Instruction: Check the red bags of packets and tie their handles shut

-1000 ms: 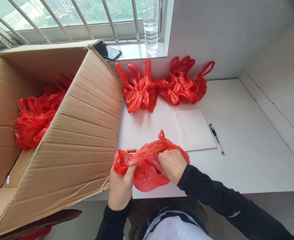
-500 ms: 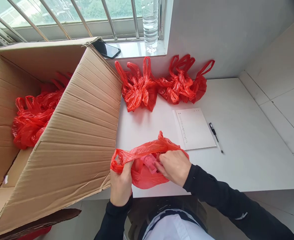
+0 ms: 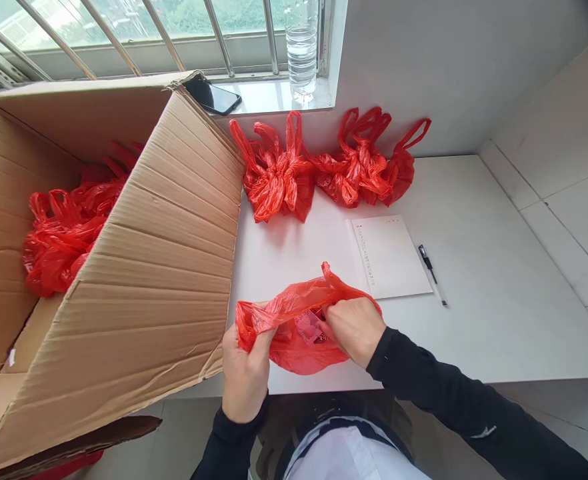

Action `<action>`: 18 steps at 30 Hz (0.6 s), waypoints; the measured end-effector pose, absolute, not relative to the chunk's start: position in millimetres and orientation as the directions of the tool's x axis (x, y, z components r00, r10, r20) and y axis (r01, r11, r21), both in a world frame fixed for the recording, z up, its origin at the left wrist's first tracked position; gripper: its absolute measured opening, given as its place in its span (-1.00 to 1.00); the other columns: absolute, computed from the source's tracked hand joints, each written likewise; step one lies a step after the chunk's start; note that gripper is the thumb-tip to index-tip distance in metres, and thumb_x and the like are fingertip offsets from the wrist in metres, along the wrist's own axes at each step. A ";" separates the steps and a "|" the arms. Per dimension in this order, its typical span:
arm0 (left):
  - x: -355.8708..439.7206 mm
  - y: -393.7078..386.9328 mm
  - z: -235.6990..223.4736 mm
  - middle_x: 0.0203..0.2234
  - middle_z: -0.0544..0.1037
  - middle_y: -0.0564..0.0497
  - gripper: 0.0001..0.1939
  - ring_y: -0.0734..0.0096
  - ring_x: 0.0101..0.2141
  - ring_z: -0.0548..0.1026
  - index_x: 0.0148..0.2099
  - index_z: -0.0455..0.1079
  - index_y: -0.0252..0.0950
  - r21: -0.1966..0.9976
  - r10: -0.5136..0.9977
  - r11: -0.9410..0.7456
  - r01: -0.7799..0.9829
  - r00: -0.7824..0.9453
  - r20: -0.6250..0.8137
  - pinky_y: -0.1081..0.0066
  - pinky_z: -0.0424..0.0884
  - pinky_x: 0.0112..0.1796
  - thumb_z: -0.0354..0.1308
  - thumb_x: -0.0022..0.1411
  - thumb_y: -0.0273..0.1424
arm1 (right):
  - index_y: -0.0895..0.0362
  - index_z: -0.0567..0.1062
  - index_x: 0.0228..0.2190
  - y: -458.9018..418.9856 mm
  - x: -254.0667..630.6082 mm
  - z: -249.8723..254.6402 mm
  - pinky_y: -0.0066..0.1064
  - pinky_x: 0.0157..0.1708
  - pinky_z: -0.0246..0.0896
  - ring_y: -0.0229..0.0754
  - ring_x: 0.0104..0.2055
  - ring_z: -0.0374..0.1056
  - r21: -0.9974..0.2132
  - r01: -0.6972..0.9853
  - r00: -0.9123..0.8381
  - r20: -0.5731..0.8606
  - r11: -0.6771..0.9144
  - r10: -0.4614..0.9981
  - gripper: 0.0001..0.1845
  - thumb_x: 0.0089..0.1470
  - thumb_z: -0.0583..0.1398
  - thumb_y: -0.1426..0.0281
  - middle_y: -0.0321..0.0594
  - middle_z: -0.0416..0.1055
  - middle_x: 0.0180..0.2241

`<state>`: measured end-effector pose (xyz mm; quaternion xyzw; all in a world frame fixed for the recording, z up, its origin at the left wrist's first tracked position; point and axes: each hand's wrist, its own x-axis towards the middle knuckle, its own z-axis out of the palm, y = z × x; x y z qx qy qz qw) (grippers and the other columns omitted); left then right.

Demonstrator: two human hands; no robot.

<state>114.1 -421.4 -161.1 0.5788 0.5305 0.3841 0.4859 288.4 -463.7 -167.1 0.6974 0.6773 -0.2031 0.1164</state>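
Observation:
A red plastic bag point(image 3: 294, 347) lies at the near edge of the white table point(image 3: 499, 287). My left hand point(image 3: 244, 373) is closed on the bag's left handle and rim. My right hand point(image 3: 354, 327) is closed on the bag's right rim, fingers at the mouth. The two hands hold the mouth partly apart, and a small pinkish packet point(image 3: 308, 327) shows inside. Both sleeves are black.
A large open cardboard box point(image 3: 164, 267) stands at the left with several red bags point(image 3: 64, 233) inside. Two clusters of tied red bags point(image 3: 279, 177) point(image 3: 364, 167) lie against the wall. A paper sheet point(image 3: 389, 257), a pen point(image 3: 433, 273), a phone point(image 3: 214, 99) and a water bottle point(image 3: 301, 50) are nearby.
My left hand has shifted a little right and down with the handle. My right hand moved slightly along the rim, and the bag's mouth now shows the pinkish packet.

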 end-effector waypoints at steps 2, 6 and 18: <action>111.8 -422.6 -158.0 -0.29 0.63 -0.09 -0.73 0.20 -0.27 0.58 -0.14 0.56 -0.31 0.983 0.971 0.112 0.146 0.195 -0.139 0.36 0.51 -0.25 0.25 0.24 -0.22 | 0.21 0.52 -0.43 -461.9 283.9 -167.1 -0.37 -0.54 0.06 -0.08 -0.46 0.45 -0.137 0.989 -0.003 -0.422 -0.060 0.907 -0.60 0.35 0.09 0.24 -0.07 0.48 -0.51; 104.4 -425.2 -155.2 -0.18 0.63 -0.11 -0.67 0.15 -0.16 0.57 -0.03 0.55 -0.32 0.975 0.939 0.195 0.108 0.267 -0.217 0.36 0.50 -0.18 0.30 0.22 -0.24 | 0.19 0.53 -0.40 -460.2 279.7 -167.8 -0.34 -0.56 0.04 -0.10 -0.44 0.44 -0.193 0.980 -0.041 -0.408 -0.042 0.912 -0.74 0.29 0.12 0.40 -0.10 0.51 -0.46; 97.9 -416.3 -157.6 -0.16 0.65 -0.06 -0.61 0.20 -0.10 0.57 0.06 0.54 -0.30 0.977 0.966 0.211 0.020 0.146 -0.212 0.43 0.48 -0.12 0.34 0.20 -0.28 | 0.15 0.48 -0.31 -475.1 299.1 -132.3 -0.30 -0.54 -0.03 -0.06 -0.36 0.47 -0.215 0.976 -0.104 -0.382 0.021 0.918 -0.75 0.16 0.07 0.67 -0.17 0.52 -0.41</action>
